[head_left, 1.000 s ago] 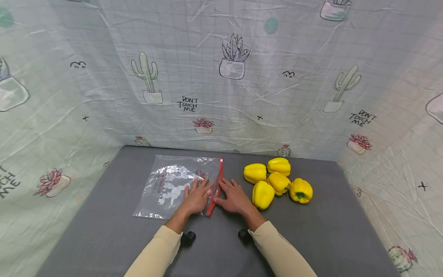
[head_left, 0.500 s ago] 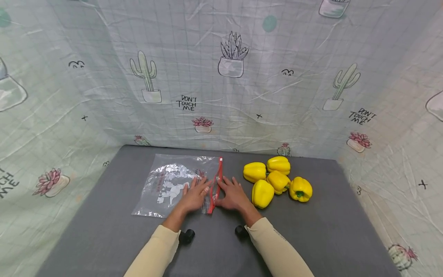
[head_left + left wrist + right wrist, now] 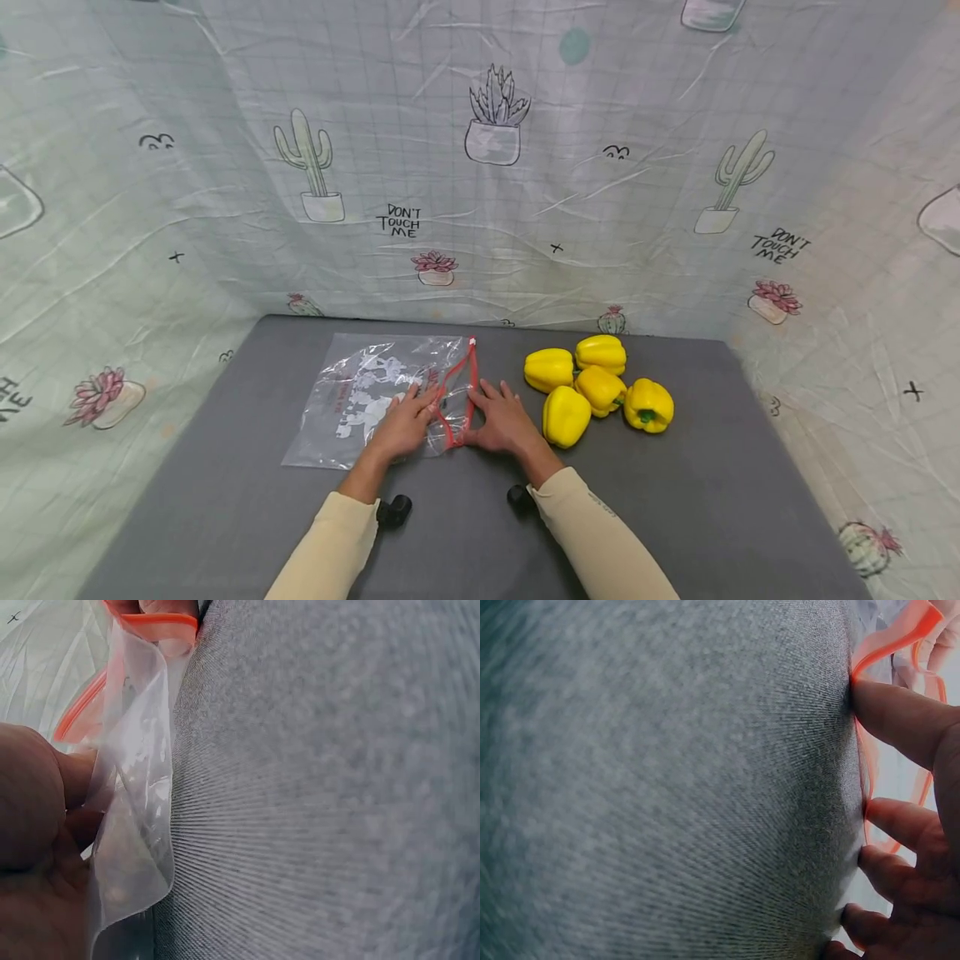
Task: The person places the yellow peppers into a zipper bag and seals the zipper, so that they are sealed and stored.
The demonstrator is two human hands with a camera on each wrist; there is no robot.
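Observation:
A clear zip bag (image 3: 360,367) with white printed figures and a red zip edge lies flat on the grey table (image 3: 645,517). Its mouth gapes between two red strips on the right side. My left hand (image 3: 399,429) lies over the bag and pinches its upper film near the red strip between thumb and forefinger; the film partly hides those fingers in the left wrist view. At the lower red strip (image 3: 892,641), my right hand (image 3: 506,421) presses the edge to the table with thumb and spread fingers. Several yellow bell peppers (image 3: 566,417) sit just right of that hand.
A patterned cloth (image 3: 555,183) with cactus drawings stands behind the table and along both sides. Black wrist cameras (image 3: 395,510) hang near both sleeves (image 3: 600,525). The pepper farthest right (image 3: 648,406) shows its green stem.
My left hand has moved left, drawing the upper red strip with it, and the bag's mouth has widened. The right hand stays on the lower edge. The peppers have not been moved.

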